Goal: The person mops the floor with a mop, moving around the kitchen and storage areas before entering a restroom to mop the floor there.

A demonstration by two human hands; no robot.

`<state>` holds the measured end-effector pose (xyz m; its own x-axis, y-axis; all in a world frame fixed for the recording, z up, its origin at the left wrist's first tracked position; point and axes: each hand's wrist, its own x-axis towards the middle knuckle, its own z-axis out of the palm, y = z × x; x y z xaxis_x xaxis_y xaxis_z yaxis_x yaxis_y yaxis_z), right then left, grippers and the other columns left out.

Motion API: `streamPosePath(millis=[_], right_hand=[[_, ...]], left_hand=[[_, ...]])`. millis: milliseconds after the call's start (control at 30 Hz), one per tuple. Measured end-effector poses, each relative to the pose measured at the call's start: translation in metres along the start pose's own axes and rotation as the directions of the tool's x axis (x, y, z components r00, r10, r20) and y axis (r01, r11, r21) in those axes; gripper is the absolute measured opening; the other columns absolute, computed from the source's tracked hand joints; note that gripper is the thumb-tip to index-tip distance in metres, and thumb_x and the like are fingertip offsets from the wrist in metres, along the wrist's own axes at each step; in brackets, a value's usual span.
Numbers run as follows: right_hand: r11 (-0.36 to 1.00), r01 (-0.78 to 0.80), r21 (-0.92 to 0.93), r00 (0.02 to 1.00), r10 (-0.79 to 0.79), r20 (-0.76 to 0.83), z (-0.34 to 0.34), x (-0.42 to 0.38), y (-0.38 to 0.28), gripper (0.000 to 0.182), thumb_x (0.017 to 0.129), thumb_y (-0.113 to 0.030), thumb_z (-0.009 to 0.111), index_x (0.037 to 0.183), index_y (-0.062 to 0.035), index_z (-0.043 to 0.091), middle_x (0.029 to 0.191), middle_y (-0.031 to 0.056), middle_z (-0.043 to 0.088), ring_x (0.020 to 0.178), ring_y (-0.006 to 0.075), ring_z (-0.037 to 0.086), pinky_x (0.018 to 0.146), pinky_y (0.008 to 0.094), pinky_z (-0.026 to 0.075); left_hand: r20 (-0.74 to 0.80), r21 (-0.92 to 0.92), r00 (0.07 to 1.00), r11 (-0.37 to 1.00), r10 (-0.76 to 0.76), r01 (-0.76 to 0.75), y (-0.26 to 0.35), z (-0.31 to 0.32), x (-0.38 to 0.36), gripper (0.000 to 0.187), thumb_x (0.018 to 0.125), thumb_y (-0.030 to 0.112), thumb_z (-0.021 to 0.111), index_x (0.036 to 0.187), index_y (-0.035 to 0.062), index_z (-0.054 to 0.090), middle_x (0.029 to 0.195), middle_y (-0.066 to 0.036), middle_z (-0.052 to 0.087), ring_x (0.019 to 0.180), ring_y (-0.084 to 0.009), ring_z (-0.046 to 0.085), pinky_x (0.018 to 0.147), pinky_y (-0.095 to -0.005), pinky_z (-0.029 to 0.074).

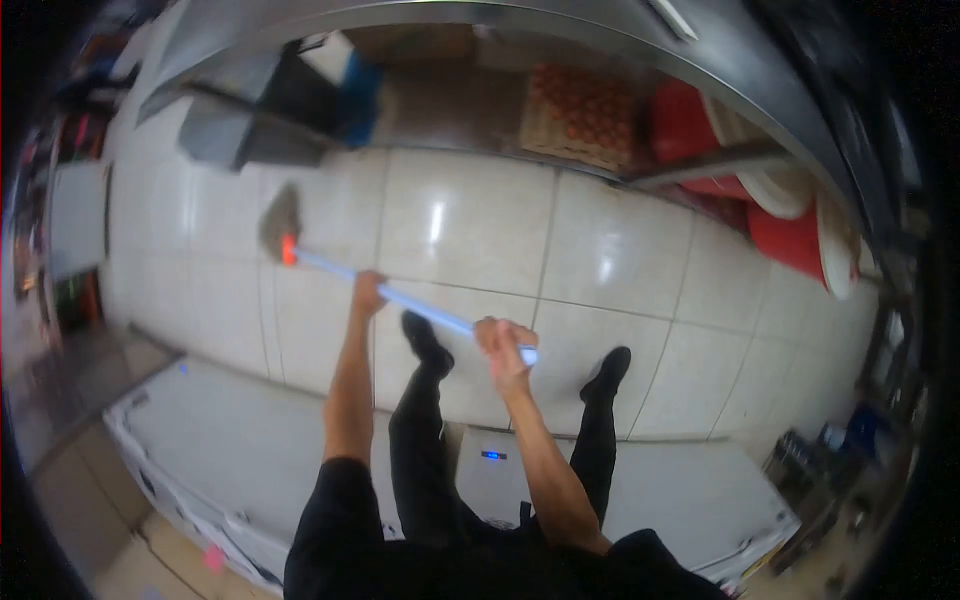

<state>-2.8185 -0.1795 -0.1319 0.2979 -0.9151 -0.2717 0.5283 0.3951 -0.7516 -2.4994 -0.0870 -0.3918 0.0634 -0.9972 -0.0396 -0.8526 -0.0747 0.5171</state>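
Note:
Both of my hands are wrapped around the pale blue handle of a mop (425, 312). My left hand (369, 291) grips it partway down, closer to the orange joint. Near the top end, my right hand (503, 347) is closed on the handle, with the tip sticking out just past it. The greyish mop head (281, 222), blurred, is on the tiled floor (465, 225) to the far left of my feet. The handle slants down from right to left.
Beyond the floor stands a metal counter (480, 12); on its low shelf are trays of eggs (580, 112) and red tubs (790, 240). A grey bin-like box (215, 135) stands at left. White chest freezers (240, 425) are close behind my legs.

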Motion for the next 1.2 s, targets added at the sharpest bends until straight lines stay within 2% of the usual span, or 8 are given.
streamPosePath(millis=[67,167,200,400,567,800,1000,1200], right_hand=[[0.994,0.105,0.034,0.991,-0.102,-0.081,-0.031,-0.003,-0.023,0.036,0.091,-0.02,0.044,0.057,-0.0117,0.035,0.053,-0.0012,0.028,0.053,0.0133,0.029,0.053,0.03,0.025],[0.959,0.266,0.096,0.928,-0.227,-0.296,-0.141,-0.057,-0.092,0.037,0.091,-0.018,0.043,0.056,-0.0127,0.035,0.052,-0.0015,0.03,0.051,0.0123,0.029,0.051,0.0296,0.026],[0.938,0.322,0.125,0.83,-0.216,-0.514,-0.184,-0.085,-0.135,0.039,0.09,-0.02,0.046,0.054,-0.0138,0.033,0.051,-0.0023,0.03,0.049,0.0124,0.027,0.05,0.0301,0.026],[0.838,0.388,-0.383,0.252,-0.497,-0.83,-0.318,-0.287,-0.454,0.04,0.09,-0.026,0.039,0.053,-0.0146,0.029,0.046,-0.0024,0.024,0.042,0.0093,0.021,0.047,0.0252,0.025],[0.676,0.358,-0.644,-0.016,-0.686,-0.728,-0.393,-0.407,-0.567,0.049,0.092,-0.027,0.036,0.047,-0.0175,0.021,0.042,-0.0021,0.018,0.042,0.009,0.02,0.047,0.0224,0.021],[0.516,0.242,-0.822,-0.399,-0.719,-0.569,-0.496,-0.371,-0.564,0.046,0.093,-0.029,0.034,0.05,-0.0146,0.025,0.046,-0.0016,0.02,0.047,0.0106,0.02,0.051,0.0234,0.023],[0.481,0.367,-0.796,-0.365,-0.713,-0.599,-0.529,-0.414,-0.6,0.04,0.093,-0.022,0.032,0.054,-0.0152,0.023,0.046,-0.0014,0.02,0.045,0.0112,0.02,0.054,0.0274,0.032],[0.697,0.424,-0.579,0.067,-0.662,-0.747,-0.408,-0.361,-0.595,0.039,0.092,-0.021,0.036,0.055,-0.0164,0.025,0.045,-0.0018,0.021,0.042,0.0085,0.02,0.048,0.023,0.026]], left_hand=[[0.311,0.122,0.927,0.976,-0.211,0.181,0.05,0.003,0.036,0.018,0.053,0.019,0.069,0.063,0.0083,0.057,0.073,-0.014,0.056,0.075,-0.0327,0.051,0.071,-0.0456,0.037],[0.275,0.016,0.961,1.0,0.007,-0.012,0.179,0.095,0.059,0.021,0.054,0.021,0.07,0.065,0.0091,0.057,0.076,-0.014,0.057,0.078,-0.0324,0.051,0.075,-0.0475,0.036],[0.005,-0.173,0.993,0.978,0.117,-0.114,0.242,0.14,0.051,0.026,0.053,0.024,0.072,0.07,0.0101,0.059,0.078,-0.013,0.057,0.082,-0.0323,0.051,0.081,-0.0494,0.036],[0.211,-0.493,0.876,0.821,0.433,-0.287,0.735,0.224,0.046,0.018,0.045,0.017,0.071,0.051,0.0127,0.055,0.055,-0.009,0.052,0.065,-0.0281,0.053,0.067,-0.0394,0.034],[0.449,-0.741,0.462,0.608,0.765,-0.286,1.0,0.32,0.022,0.023,0.05,0.012,0.071,0.072,0.0099,0.065,0.071,-0.009,0.061,0.079,-0.0268,0.056,0.086,-0.0413,0.034],[0.434,-0.801,0.013,0.393,0.901,-0.452,1.166,0.487,0.057,0.015,0.051,0.013,0.067,0.064,0.0114,0.06,0.067,-0.008,0.057,0.075,-0.0275,0.056,0.078,-0.0347,0.043],[0.319,-0.783,0.501,0.522,0.804,-0.339,1.163,0.443,0.041,0.017,0.055,0.008,0.066,0.072,0.0073,0.062,0.081,-0.013,0.06,0.086,-0.0295,0.054,0.084,-0.0371,0.042],[0.277,-0.727,0.776,0.651,0.567,-0.216,0.989,0.302,0.049,0.014,0.053,0.011,0.068,0.063,0.0065,0.059,0.072,-0.013,0.059,0.081,-0.0303,0.054,0.081,-0.0436,0.038]])
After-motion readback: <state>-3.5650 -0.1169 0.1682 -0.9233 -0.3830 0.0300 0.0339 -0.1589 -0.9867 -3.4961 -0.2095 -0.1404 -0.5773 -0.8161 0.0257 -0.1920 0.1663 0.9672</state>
